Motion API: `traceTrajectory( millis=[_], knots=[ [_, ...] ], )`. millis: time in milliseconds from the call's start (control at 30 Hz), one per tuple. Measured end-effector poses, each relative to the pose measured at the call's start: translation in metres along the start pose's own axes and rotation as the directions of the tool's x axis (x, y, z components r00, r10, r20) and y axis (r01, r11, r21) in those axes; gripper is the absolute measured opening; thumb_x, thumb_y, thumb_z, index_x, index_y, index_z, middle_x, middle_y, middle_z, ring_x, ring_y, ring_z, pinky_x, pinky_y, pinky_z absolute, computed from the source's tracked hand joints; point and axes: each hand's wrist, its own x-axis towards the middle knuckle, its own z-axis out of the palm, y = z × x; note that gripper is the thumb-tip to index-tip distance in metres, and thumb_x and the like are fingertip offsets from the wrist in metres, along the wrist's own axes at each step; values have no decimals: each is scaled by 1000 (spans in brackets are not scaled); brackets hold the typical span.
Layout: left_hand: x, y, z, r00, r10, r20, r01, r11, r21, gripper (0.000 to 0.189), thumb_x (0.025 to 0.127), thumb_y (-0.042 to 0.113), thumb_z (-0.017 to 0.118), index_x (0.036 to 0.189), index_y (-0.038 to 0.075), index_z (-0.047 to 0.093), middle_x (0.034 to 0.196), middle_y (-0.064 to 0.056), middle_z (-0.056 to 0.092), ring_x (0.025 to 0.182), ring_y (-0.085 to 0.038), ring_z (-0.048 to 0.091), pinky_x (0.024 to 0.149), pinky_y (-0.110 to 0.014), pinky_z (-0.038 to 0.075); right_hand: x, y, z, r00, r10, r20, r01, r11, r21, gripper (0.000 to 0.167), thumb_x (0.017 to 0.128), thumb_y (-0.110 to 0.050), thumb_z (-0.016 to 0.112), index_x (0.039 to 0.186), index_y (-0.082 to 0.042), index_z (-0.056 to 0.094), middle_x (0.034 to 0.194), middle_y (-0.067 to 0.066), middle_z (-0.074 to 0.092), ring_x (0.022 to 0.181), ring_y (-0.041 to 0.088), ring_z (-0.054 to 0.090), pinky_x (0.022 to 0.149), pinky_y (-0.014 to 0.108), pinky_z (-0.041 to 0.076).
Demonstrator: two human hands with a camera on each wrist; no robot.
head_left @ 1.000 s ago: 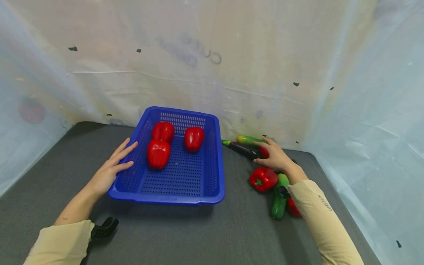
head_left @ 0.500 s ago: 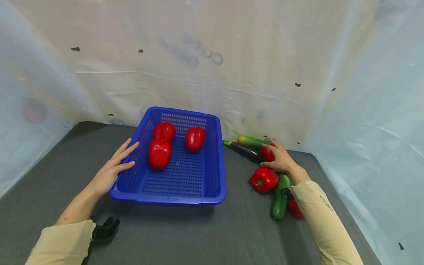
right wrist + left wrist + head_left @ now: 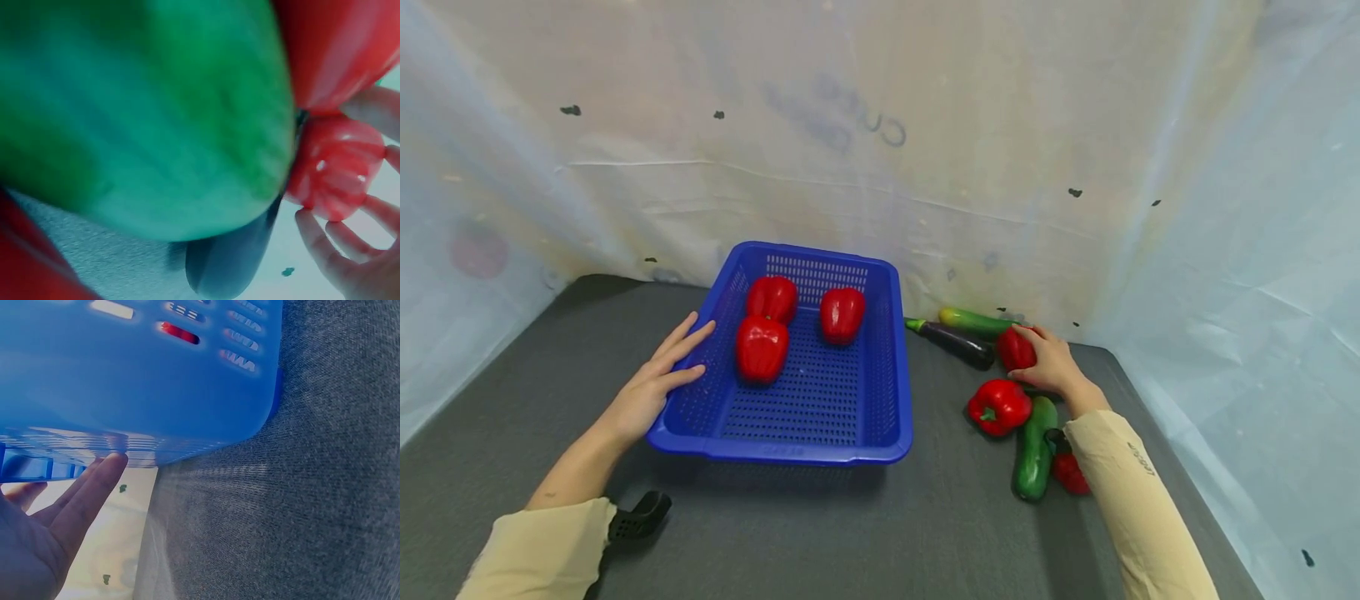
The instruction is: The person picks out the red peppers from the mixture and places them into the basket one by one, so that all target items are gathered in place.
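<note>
In the head view my left hand (image 3: pixel 643 392) lies with spread, straight fingers against the left side of a blue perforated basket (image 3: pixel 778 452). The left wrist view shows those fingers (image 3: pixel 94 494) touching the basket wall (image 3: pixel 125 387). Inside sit three red bell peppers, one of them the front pepper (image 3: pixel 762 350). At the back right, my right hand (image 3: pixel 1051 362) grips another red bell pepper (image 3: pixel 1015 348). The right wrist view has thumb and fingertips around this pepper (image 3: pixel 340 165). Part of it is hidden by the hand in the head view.
Beside the held pepper lie an eggplant (image 3: pixel 957 342) and a green-yellow cucumber (image 3: pixel 973 321). Nearer are a red bell pepper (image 3: pixel 998 407), a green cucumber (image 3: pixel 1034 454) and another red pepper (image 3: pixel 1070 475), partly behind the sleeve. Plastic sheeting (image 3: pixel 880 167) hangs behind the dark table (image 3: pixel 880 542).
My right hand has moved right and come around the red pepper, which has shifted slightly right, away from the eggplant. My left hand has stayed on the basket.
</note>
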Motion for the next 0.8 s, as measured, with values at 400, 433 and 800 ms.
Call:
traceTrajectory(
  millis=[400, 433, 800],
  knots=[
    [0, 1, 0, 1000, -6, 5, 6, 1000, -6, 55, 103, 21, 37, 154, 11, 16, 162, -2, -14, 144, -43, -15, 100, -78, 11, -3, 10, 1, 994, 107, -18, -105, 992, 76, 81, 80, -17, 73, 147, -1, 29, 139, 38, 31, 123, 54, 38, 95, 65, 40],
    [0, 1, 0, 1000, -6, 7, 6, 1000, -10, 55, 103, 21, 37, 154, 12, 16, 162, -1, -14, 144, -43, -15, 100, -78, 12, -3, 10, 1, 994, 104, -19, -102, 992, 75, 82, 80, -17, 73, 147, -1, 29, 139, 38, 31, 123, 54, 38, 95, 65, 40],
    [0, 0, 0, 1000, 2, 9, -2, 1000, -16, 55, 103, 21, 38, 154, 12, 17, 162, -1, -14, 144, -41, -16, 101, -77, 11, 0, 13, 3, 995, 95, -38, -92, 994, 58, 80, 79, -18, 75, 146, -5, 33, 136, 37, 32, 119, 54, 42, 92, 64, 42]
  ],
)
